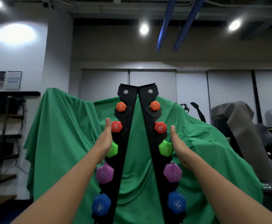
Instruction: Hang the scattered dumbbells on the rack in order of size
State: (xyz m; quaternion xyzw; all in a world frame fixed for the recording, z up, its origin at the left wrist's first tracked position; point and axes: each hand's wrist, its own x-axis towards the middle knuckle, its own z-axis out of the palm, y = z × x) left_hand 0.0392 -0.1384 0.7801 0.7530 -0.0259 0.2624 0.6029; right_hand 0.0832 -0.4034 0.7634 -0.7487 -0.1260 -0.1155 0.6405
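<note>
Head view, rack: my black rack (pixel 133 110) stands before a green cloth (pixel 67 126).
Dumbbells: ten hang (five colour pairs), orange dumbbell (pixel 121 106) topmost, blue dumbbell (pixel 100 205) lowest.
Left hand (pixel 105 138): flat, fingers straight, against the green dumbbell (pixel 112 149).
Right hand (pixel 178 146): flat, likewise.

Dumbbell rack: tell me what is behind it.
Behind the dumbbell rack hangs a draped green cloth, with a white wall beyond. Whatever the cloth covers cannot be seen.
</note>
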